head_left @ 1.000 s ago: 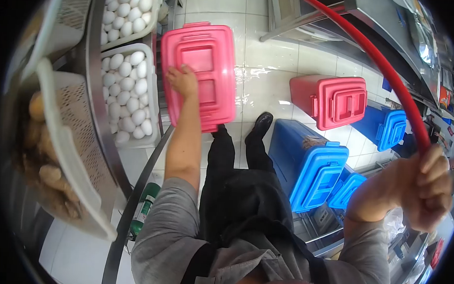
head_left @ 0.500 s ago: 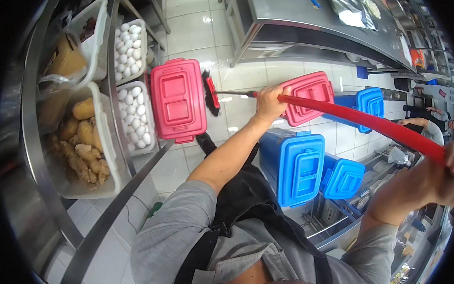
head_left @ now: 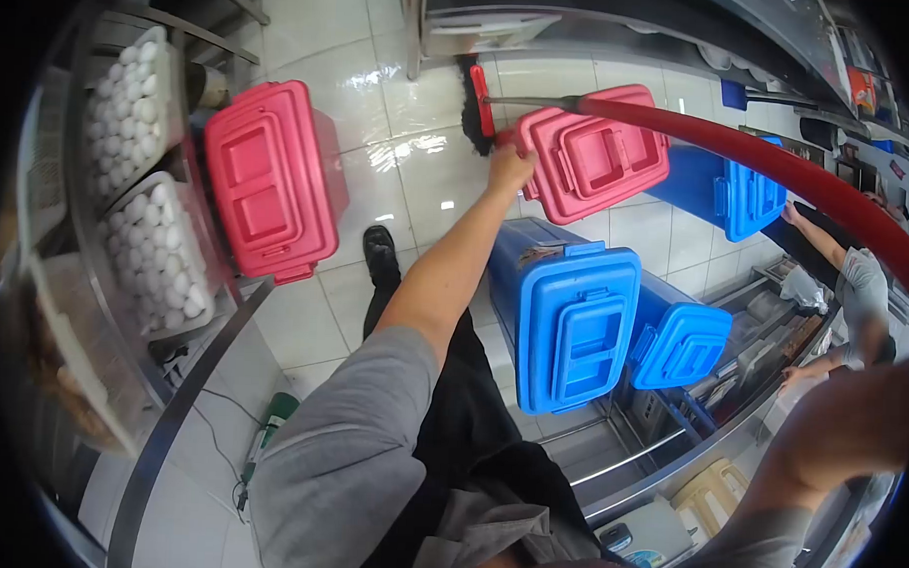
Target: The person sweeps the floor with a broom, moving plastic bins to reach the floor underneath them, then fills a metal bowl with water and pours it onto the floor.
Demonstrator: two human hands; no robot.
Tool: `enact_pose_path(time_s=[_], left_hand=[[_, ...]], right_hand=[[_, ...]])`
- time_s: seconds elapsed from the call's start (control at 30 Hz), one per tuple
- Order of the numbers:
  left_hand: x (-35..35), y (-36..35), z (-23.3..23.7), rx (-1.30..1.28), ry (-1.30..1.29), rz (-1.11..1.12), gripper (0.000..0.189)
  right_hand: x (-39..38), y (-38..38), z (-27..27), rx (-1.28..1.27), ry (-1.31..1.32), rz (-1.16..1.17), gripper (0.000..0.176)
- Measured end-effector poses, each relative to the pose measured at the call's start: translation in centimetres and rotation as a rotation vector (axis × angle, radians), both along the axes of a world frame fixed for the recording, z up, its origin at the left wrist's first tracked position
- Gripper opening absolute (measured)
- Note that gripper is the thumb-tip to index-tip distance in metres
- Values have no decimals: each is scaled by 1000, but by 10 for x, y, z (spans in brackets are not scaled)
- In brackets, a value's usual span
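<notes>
My left hand (head_left: pixel 512 168) is closed at the near edge of a red bin lid (head_left: pixel 599 154), below the broom handle and off it. The broom's long red handle (head_left: pixel 739 154) runs from the upper middle to the right edge. Its head, with a red strip (head_left: pixel 482 100) and dark bristles, is over the wet tiled floor beside that bin. At the right edge my right hand (head_left: pixel 860 423) is blurred and closed around the handle's near end; its fingertips are hidden in the dark border.
Another red-lidded bin (head_left: pixel 253 182) stands on the left, beside a rack with egg trays (head_left: pixel 130 112). Blue bins (head_left: pixel 578 328) stand in the middle and right. A steel counter (head_left: pixel 584 28) crosses the top. Another person's arm (head_left: pixel 817 237) reaches a blue bin at right.
My left hand has let go of the broom handle and moved to the red bin's edge. The broom head has shifted up and right in view, and my right hand has lowered.
</notes>
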State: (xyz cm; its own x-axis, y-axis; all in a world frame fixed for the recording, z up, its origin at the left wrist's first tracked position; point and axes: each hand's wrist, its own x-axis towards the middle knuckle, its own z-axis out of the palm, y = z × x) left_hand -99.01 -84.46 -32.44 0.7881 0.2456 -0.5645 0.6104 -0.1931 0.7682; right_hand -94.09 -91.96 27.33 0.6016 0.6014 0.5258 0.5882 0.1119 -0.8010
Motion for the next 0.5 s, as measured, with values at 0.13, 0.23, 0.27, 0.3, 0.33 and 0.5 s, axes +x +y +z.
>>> enact_pose_path(time_s=[0.13, 0.23, 0.27, 0.3, 0.33, 0.5], left_hand=[[62, -26, -115, -14, -140, 28, 68], [78, -26, -121, -56, 123, 221, 63], [72, -30, -129, -64, 130, 219, 63], [63, -31, -134, -133, 52, 247, 61], [55, -29, -139, -197, -32, 279, 59], [-24, -22, -141, -141, 16, 413, 55]], right_hand=[[-4, -21, -68, 55, -60, -210, 35], [-12, -30, -86, 72, -107, -313, 32], [-14, -31, -89, 81, -124, -343, 30], [-17, -33, -91, 92, -138, -377, 29], [-19, -33, -92, 106, -151, -403, 28], [-10, -33, -86, 170, -169, -464, 22]])
